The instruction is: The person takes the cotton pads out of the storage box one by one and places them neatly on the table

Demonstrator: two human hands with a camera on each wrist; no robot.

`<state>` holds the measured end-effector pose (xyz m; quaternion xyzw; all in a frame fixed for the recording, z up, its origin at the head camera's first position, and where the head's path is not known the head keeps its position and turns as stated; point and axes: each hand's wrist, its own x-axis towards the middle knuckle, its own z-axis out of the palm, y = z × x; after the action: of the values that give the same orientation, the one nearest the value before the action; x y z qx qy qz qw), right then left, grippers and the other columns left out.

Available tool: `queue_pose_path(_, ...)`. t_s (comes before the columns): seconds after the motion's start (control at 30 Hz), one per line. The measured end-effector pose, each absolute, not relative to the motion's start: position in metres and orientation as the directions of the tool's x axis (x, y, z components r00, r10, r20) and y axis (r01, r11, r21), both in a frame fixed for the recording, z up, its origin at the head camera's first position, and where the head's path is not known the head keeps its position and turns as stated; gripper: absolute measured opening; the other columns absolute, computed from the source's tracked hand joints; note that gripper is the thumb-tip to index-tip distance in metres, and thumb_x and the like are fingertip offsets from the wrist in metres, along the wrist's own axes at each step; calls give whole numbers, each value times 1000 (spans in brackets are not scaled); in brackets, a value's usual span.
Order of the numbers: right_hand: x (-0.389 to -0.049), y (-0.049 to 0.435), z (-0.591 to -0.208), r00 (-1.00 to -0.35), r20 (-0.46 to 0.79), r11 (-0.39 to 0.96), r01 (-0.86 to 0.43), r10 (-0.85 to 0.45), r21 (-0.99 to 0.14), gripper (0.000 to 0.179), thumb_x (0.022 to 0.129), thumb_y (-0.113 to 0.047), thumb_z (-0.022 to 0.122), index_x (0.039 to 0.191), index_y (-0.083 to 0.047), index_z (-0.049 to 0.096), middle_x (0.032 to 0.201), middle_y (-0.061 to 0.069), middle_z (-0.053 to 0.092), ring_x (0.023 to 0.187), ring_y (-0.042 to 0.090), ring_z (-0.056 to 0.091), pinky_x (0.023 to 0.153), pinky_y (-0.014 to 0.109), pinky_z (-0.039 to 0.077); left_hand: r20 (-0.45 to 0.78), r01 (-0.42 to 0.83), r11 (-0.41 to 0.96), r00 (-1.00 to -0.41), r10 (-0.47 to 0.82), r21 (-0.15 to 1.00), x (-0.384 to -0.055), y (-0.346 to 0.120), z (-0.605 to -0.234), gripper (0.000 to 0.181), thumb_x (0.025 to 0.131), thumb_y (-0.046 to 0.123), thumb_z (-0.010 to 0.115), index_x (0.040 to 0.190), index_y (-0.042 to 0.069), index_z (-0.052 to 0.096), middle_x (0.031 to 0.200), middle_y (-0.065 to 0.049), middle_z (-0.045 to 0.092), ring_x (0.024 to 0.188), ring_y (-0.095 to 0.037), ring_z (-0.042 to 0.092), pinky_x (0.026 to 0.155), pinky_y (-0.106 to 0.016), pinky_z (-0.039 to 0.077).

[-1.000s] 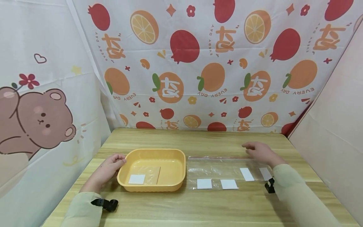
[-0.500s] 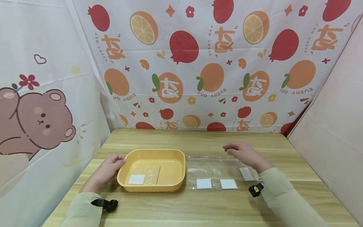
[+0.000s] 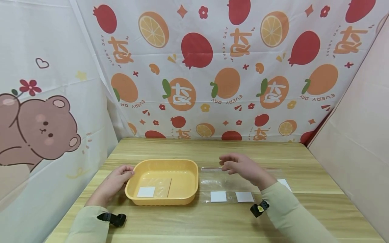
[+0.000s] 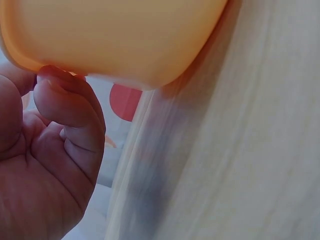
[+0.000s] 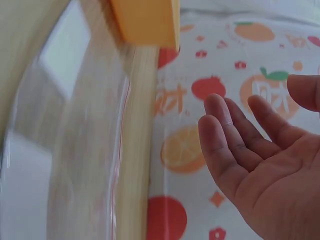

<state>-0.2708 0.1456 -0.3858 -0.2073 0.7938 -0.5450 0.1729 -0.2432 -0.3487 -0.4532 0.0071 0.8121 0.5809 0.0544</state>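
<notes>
A yellow plastic tray [image 3: 196,179] sits on the table at left of centre. My left hand [image 3: 117,178] pinches its left rim between thumb and fingers; the left wrist view shows curled fingers [image 4: 70,100] right at the rim. Inside the tray lies a clear plastic bag [image 3: 162,185] with a white label [image 3: 146,192]. Right of the tray, several clear zip bags [image 3: 212,179] lie in an overlapping row, with white labels [image 3: 218,196]. Over this row hovers my right hand [image 3: 243,167], fingers loosely spread and holding nothing. Its forearm hides part of the bags.
The light wooden table [image 3: 182,222] ends at a white fruit-print cloth [image 3: 203,84] behind. A bear-print cloth [image 3: 60,128] hangs at the left, and a pale cloth [image 3: 358,128] at the right. Black straps [image 3: 111,219] circle both sleeves.
My right hand has moved left over the bags, from their right end to nearer the tray. My left hand and the tray have stayed in place.
</notes>
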Motion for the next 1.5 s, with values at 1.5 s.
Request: queue_pose_path(1.5, -250, -40, -421, -783, -310, 46, 340, -539, -939, 72, 97, -21, 59, 153, 10, 26, 146, 40, 37, 131, 55, 43, 102, 63, 42, -95, -61, 319, -991, 92, 946, -242, -349, -453, 38, 108, 22, 49, 129, -9, 44, 105, -17, 59, 82, -20, 64, 64, -33, 57)
